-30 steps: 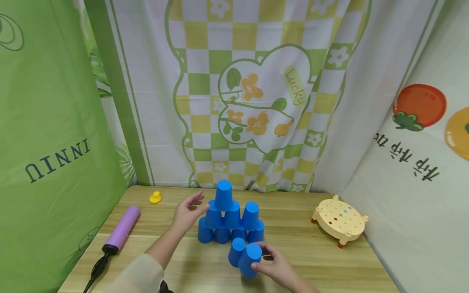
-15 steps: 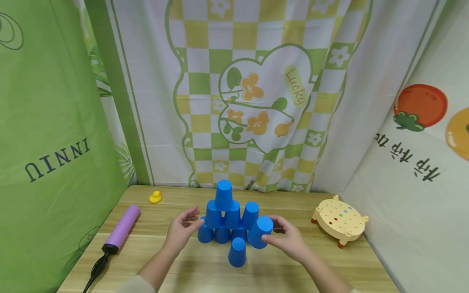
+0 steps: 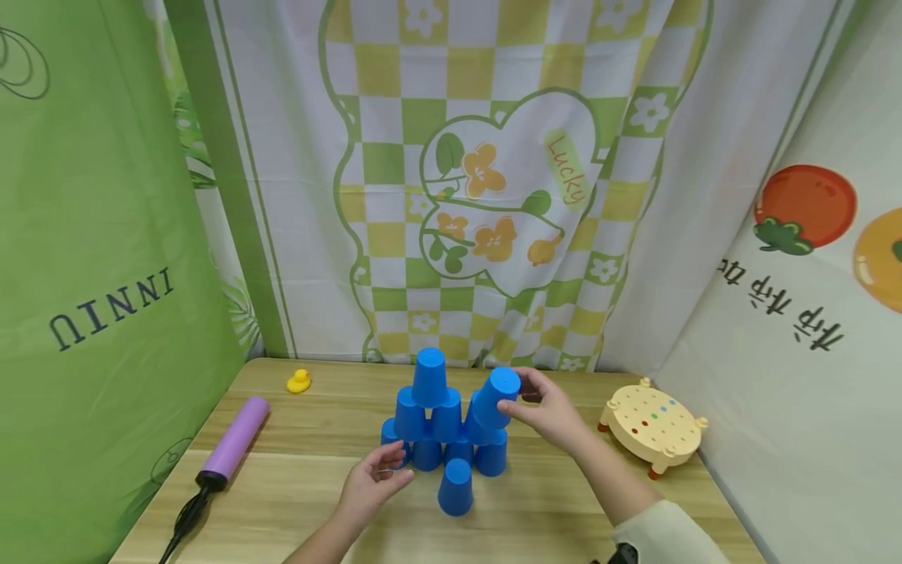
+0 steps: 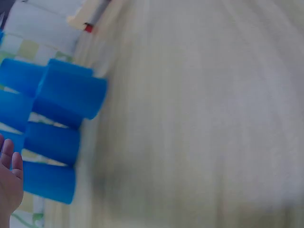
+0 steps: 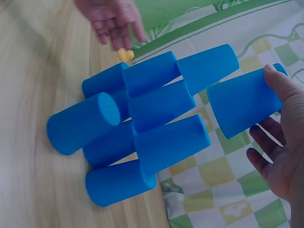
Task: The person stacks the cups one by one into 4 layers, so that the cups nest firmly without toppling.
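Note:
Upside-down blue cups form a stepped pyramid on the wooden table: several in the bottom row, three above, and one cup (image 3: 430, 378) standing on the upper left. My right hand (image 3: 553, 407) grips another blue cup (image 3: 497, 395) between thumb and fingers. In the head view, this tilted cup overlaps the right cup of the middle row; the right wrist view shows a gap between it and the stack. In front of the pyramid a single cup (image 3: 456, 487) stands upside down. My left hand (image 3: 373, 482), fingers relaxed, holds nothing near the lower left cups.
A yellow rubber duck (image 3: 299, 381) sits at the back left. Along the left side lies a purple hand pump (image 3: 236, 439) with a black end. A cream pegged board (image 3: 655, 423) on short legs stands at the right. Printed curtains (image 3: 493, 313) hang behind the table.
My right hand has carried its cup from beside the front cup up and back to the pyramid's upper right. My left hand has drawn back from the upper left, lower and towards me.

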